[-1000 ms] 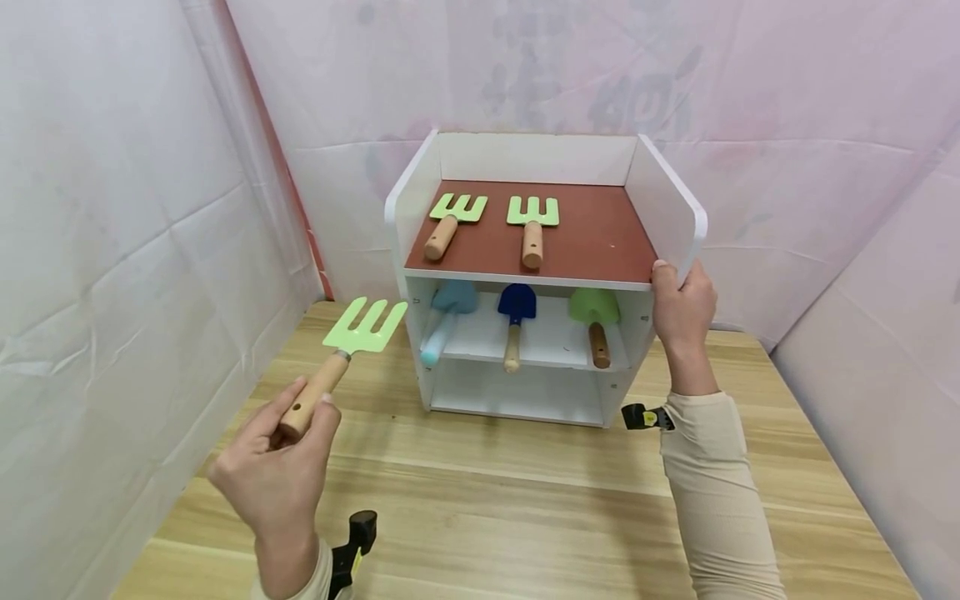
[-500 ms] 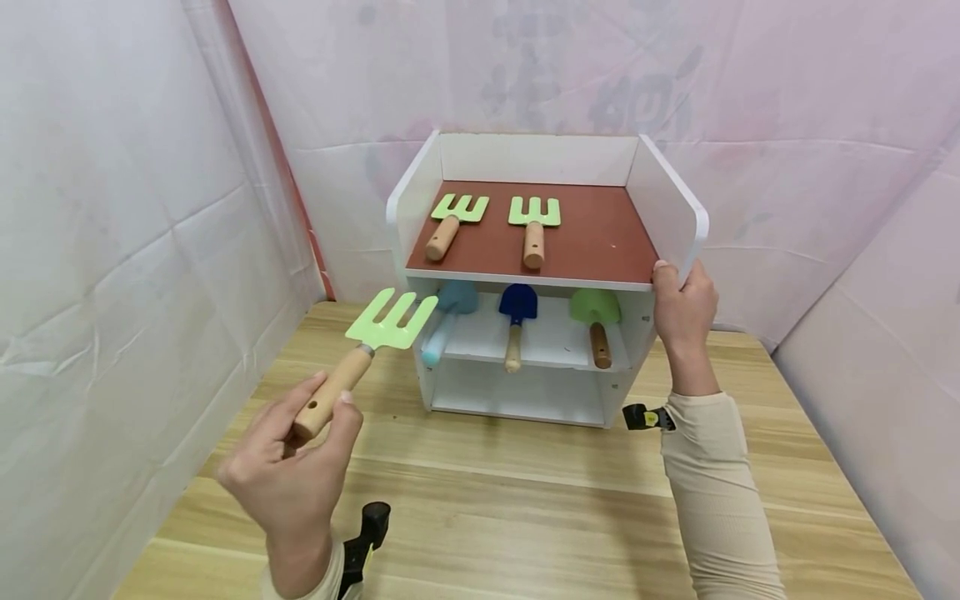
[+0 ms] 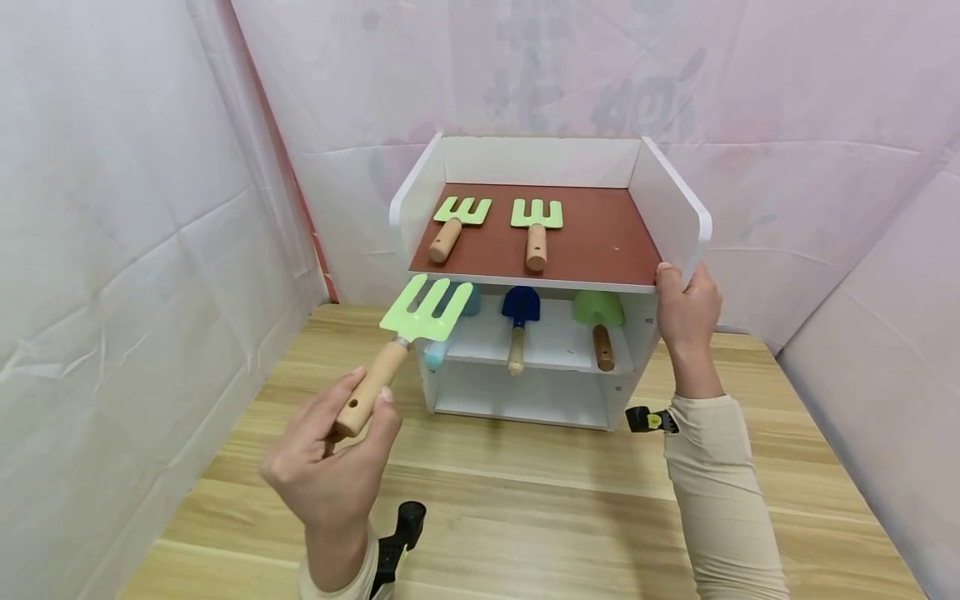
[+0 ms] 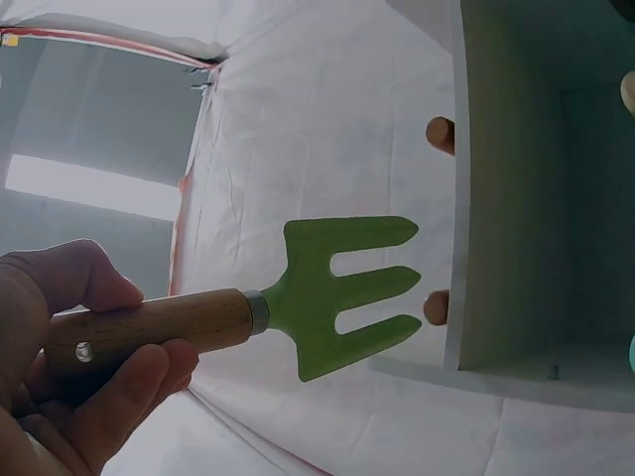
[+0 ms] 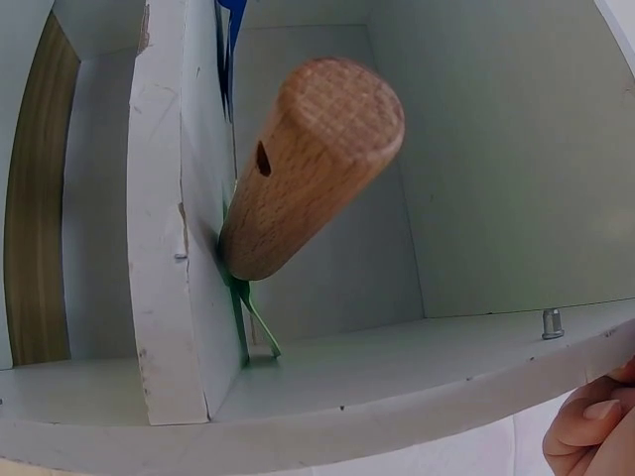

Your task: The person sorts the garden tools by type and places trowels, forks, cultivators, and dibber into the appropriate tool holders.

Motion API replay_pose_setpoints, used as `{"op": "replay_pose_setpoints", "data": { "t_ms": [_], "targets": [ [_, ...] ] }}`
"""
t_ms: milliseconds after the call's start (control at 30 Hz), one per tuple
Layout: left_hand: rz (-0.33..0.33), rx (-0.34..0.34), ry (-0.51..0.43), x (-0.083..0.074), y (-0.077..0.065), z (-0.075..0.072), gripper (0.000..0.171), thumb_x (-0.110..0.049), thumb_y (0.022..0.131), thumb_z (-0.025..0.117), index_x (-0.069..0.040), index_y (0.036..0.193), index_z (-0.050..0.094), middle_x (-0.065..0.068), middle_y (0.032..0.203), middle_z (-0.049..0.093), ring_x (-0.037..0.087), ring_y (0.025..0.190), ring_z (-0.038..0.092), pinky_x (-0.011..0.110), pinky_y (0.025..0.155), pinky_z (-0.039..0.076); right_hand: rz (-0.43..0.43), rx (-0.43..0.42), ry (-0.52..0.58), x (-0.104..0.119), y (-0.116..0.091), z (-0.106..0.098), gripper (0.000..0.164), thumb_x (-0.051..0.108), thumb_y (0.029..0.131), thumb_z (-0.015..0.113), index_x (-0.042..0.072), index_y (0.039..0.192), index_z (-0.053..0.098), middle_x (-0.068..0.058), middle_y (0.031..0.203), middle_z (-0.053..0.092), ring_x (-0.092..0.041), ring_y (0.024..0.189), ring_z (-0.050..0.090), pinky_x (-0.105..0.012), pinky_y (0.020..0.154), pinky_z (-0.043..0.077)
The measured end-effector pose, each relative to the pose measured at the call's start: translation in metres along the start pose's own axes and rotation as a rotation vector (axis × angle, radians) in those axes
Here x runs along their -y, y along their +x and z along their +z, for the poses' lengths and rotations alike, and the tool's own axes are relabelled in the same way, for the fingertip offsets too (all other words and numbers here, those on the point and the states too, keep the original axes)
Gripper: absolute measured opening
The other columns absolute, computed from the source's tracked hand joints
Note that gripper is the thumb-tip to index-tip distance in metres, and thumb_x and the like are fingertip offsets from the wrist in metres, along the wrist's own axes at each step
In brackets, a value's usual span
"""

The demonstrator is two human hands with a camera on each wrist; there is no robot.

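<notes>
My left hand (image 3: pixel 330 467) grips a green three-tined hand fork (image 3: pixel 427 310) by its wooden handle, thumb and fingers round the lower end. The tines point up and away, overlapping the left front of a white shelf unit (image 3: pixel 670 200) in the head view. In the left wrist view the same fork (image 4: pixel 342 297) shows side-on, clear of the shelf wall. My right hand (image 3: pixel 688 317) holds the front right edge of the unit at the level of its red-brown top. Two similar forks lie on that top, a left fork (image 3: pixel 456 225) and a middle fork (image 3: pixel 536 233).
The middle shelf bears a light blue trowel (image 3: pixel 437 353), partly hidden by the held fork, a dark blue trowel (image 3: pixel 520 312) and a green trowel (image 3: pixel 599 312). Their handles jut past the shelf edge. The unit stands on a wooden table (image 3: pixel 510 517) before draped white sheets (image 3: pixel 360 83).
My left hand has carried the fork to the right and slightly up, toward the front left of the shelf unit. The right hand keeps its hold on the edge.
</notes>
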State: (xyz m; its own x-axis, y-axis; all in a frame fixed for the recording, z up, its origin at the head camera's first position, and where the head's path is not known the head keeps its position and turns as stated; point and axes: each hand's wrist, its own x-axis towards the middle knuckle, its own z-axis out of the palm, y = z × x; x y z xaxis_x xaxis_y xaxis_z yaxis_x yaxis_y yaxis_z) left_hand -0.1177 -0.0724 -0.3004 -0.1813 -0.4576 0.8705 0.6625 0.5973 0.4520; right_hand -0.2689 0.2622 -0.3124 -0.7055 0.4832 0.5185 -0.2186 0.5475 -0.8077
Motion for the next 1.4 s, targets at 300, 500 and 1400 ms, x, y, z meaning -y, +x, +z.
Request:
{"op": "replay_pose_setpoints", "data": {
  "t_ms": [300, 500, 1400],
  "targets": [
    [0.026, 0.043, -0.050, -0.001, -0.006, 0.012, 0.021, -0.010, 0.064, 0.072, 0.002, 0.082, 0.075, 0.010, 0.074, 0.069, 0.015, 0.054, 0.058, 0.010, 0.053, 0.042, -0.012, -0.007, 0.006, 0.000, 0.000, 0.001, 0.027, 0.030, 0.087, 0.044, 0.006, 0.079, 0.053, -0.017, 0.089, 0.060, -0.026, 0.076, 0.048, -0.036, 0.062, 0.035],
    [0.041, 0.082, -0.091, -0.002, -0.007, 0.019, 0.022, -0.009, 0.066, 0.072, 0.003, 0.085, 0.074, 0.010, 0.078, 0.070, 0.018, 0.056, 0.060, 0.012, 0.051, 0.044, -0.019, -0.007, 0.004, 0.000, 0.001, 0.001, 0.028, 0.030, 0.087, 0.044, 0.005, 0.082, 0.054, -0.018, 0.090, 0.060, -0.027, 0.077, 0.049, -0.035, 0.062, 0.035],
    [0.299, 0.121, -0.204, -0.025, -0.005, 0.070, 0.017, -0.008, 0.075, 0.069, 0.005, 0.086, 0.071, 0.012, 0.077, 0.068, 0.022, 0.060, 0.063, 0.032, 0.054, 0.053, -0.016, -0.008, -0.003, 0.001, 0.001, 0.000, 0.032, 0.029, 0.088, 0.045, 0.000, 0.087, 0.056, -0.018, 0.092, 0.061, -0.024, 0.077, 0.047, -0.034, 0.064, 0.034]
  ]
}}
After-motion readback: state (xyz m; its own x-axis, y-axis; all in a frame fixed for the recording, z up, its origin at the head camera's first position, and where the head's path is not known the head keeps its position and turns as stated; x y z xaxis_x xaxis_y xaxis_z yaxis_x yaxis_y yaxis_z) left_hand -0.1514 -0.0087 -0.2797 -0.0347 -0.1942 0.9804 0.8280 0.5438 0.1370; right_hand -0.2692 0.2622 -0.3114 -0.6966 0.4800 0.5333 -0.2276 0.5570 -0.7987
